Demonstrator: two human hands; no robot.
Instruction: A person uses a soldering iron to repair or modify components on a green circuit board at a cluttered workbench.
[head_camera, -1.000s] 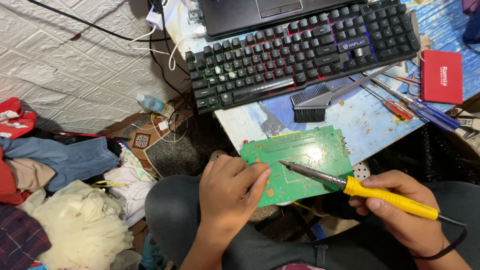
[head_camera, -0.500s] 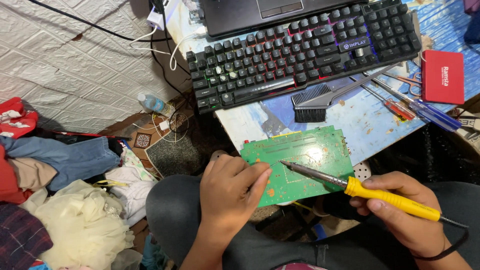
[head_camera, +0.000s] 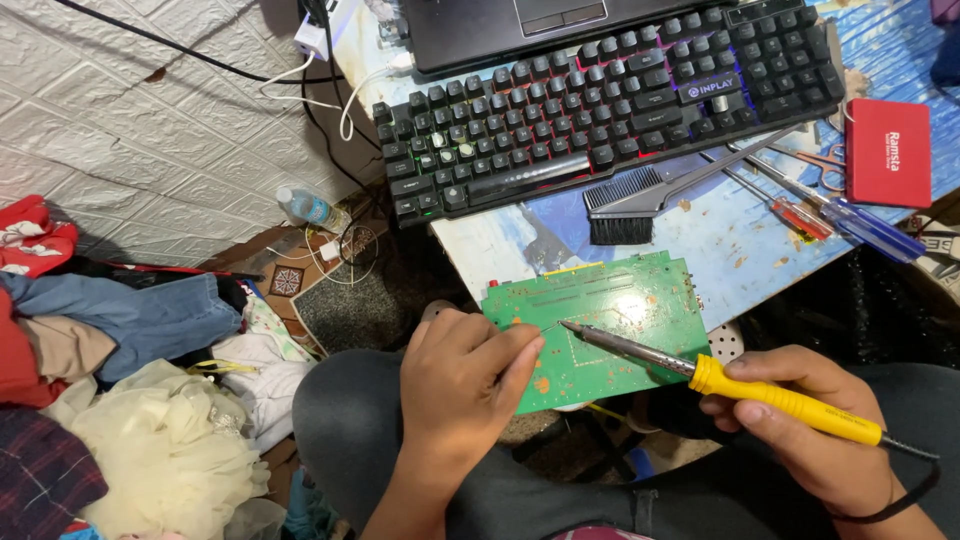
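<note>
Head view, left to right. A heap of clothes (head_camera: 120, 390) is lying on the floor at far left, with a small plastic bottle (head_camera: 308, 208) beside the white wall. The left hand (head_camera: 462, 385) is resting knuckles-up over the person's lap, its fingers (head_camera: 510, 345) curling down and pressing on the near-left corner of the green circuit board (head_camera: 610, 325). The board is lying flat, half on the person's knee and half against the edge of the blue surface (head_camera: 740, 235), its long axis running left to right and tilting slightly up toward the right. The soldering iron (head_camera: 720, 380) is lying along a diagonal: the metal tip is pointing up-left and touching the board near its middle, while the yellow handle is trailing down-right. The right hand (head_camera: 810, 440) is wrapping closed around that handle, thumb on top, wrist low at the right. Beyond the board, on the surface, 1 black keyboard (head_camera: 600, 100), 1 black brush (head_camera: 640, 200), screwdrivers (head_camera: 830, 215) and 1 red case (head_camera: 887, 152) are lying.
</note>
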